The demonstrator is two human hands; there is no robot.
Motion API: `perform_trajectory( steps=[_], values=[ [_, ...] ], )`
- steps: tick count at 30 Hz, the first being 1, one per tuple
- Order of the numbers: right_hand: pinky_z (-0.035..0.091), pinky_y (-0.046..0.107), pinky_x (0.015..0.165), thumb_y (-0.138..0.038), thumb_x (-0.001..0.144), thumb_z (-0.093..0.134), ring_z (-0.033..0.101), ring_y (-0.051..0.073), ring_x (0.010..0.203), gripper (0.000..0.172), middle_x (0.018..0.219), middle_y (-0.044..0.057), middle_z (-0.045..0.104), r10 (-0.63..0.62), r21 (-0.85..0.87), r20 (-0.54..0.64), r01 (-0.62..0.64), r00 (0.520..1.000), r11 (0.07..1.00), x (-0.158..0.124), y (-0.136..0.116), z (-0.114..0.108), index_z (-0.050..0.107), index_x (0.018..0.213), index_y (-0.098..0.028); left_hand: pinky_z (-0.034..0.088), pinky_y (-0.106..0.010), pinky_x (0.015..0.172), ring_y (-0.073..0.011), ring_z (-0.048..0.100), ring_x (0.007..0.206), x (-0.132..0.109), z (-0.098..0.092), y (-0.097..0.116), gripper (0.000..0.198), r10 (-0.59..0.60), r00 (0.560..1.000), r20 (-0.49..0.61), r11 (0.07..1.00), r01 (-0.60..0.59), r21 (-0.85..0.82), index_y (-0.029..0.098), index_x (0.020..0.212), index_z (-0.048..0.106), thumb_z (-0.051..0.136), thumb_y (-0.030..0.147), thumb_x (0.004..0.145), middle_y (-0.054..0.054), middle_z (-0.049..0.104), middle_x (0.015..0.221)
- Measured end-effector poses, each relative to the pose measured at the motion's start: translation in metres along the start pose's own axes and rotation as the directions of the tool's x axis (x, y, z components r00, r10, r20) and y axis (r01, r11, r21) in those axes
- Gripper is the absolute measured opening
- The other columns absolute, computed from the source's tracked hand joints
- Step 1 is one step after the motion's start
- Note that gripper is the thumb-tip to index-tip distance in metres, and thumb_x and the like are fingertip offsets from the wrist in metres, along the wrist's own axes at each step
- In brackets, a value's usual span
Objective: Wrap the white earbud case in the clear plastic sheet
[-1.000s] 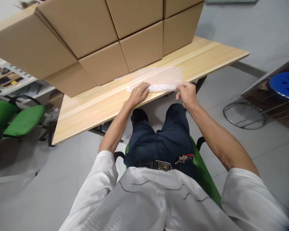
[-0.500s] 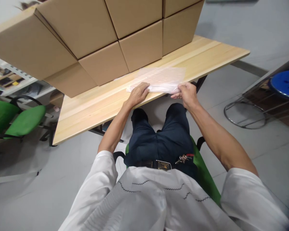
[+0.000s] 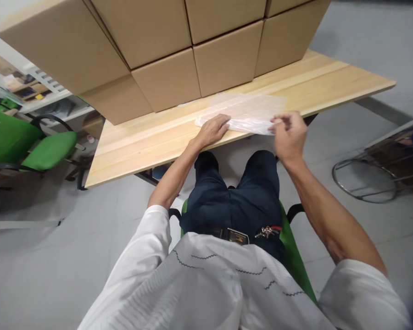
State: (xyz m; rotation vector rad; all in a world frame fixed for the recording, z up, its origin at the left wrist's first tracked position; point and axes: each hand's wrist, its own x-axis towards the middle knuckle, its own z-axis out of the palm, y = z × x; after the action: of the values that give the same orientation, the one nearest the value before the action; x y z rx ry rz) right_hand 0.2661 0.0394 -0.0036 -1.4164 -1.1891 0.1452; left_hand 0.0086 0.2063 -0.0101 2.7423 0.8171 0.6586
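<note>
A flat stack of clear plastic bags (image 3: 246, 112) lies near the front edge of a pale wooden table (image 3: 141, 144). My left hand (image 3: 212, 130) presses flat on the stack's left end. At the stack's right end, my right hand (image 3: 289, 135) is raised a little above the table edge and pinches a corner of the plastic between its fingertips. I sit on a green chair (image 3: 292, 256) with my legs under the table.
Several brown cardboard boxes (image 3: 179, 78) are stacked along the back of the table, just behind the bags. A green office chair (image 3: 37, 151) stands at the left. A chrome stool base (image 3: 365, 178) rests on the grey floor at the right.
My right hand has lifted off the table edge and now pinches the right corner of the plastic. My head has shifted, so the table sits further right in view. The left hand stays put.
</note>
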Motion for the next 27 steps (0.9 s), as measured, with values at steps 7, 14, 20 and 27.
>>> perform_trajectory(
  steps=[7, 14, 20, 27],
  values=[
    [0.049, 0.060, 0.130, -0.028, 0.110, 0.043, 0.060, 0.038, 0.149, 0.048, 0.157, 0.018, 0.071, -0.289, -0.184, 0.500, 0.426, 0.817, 0.886, 0.002, -0.040, 0.061, 0.070, 0.150, -0.020, 0.047, -0.052, 0.137, -0.0384, 0.063, 0.160, 0.001, 0.000, 0.000, 0.077, -0.058, 0.998, -0.007, 0.998, 0.058, -0.036, 0.014, 0.168, 0.060, 0.048, 0.067, 0.114, -0.020, 0.064, 0.173],
    [0.052, 0.059, 0.124, -0.021, 0.108, 0.045, 0.063, 0.041, 0.141, 0.051, 0.155, 0.023, 0.071, -0.252, -0.309, 0.590, 0.503, 0.767, 0.807, 0.008, -0.022, 0.081, 0.067, 0.153, -0.013, 0.044, -0.051, 0.140, -0.0403, 0.058, 0.164, 0.002, -0.004, 0.007, 0.080, -0.098, 0.994, 0.039, 0.992, 0.101, -0.072, 0.016, 0.174, 0.056, 0.059, 0.056, 0.104, -0.016, 0.058, 0.179],
    [0.054, 0.058, 0.117, -0.027, 0.111, 0.048, 0.062, 0.043, 0.139, 0.050, 0.155, 0.026, 0.069, -0.186, -0.405, 0.625, 0.518, 0.758, 0.753, 0.010, -0.027, 0.079, 0.064, 0.155, -0.010, 0.045, -0.052, 0.138, -0.0406, 0.059, 0.163, 0.004, -0.002, 0.000, 0.080, -0.092, 0.995, 0.043, 0.984, 0.098, -0.148, 0.017, 0.173, 0.054, 0.061, 0.051, 0.102, -0.018, 0.060, 0.177],
    [0.053, 0.057, 0.111, -0.029, 0.115, 0.047, 0.061, 0.045, 0.139, 0.050, 0.153, 0.026, 0.070, -0.085, -0.466, 0.706, 0.552, 0.703, 0.691, 0.019, -0.049, 0.082, 0.062, 0.159, -0.011, 0.049, -0.057, 0.130, -0.0416, 0.066, 0.152, 0.002, -0.003, -0.004, 0.072, -0.090, 0.995, 0.039, 0.974, 0.096, -0.206, 0.019, 0.165, 0.056, 0.066, 0.042, 0.098, -0.021, 0.067, 0.167]
  ],
)
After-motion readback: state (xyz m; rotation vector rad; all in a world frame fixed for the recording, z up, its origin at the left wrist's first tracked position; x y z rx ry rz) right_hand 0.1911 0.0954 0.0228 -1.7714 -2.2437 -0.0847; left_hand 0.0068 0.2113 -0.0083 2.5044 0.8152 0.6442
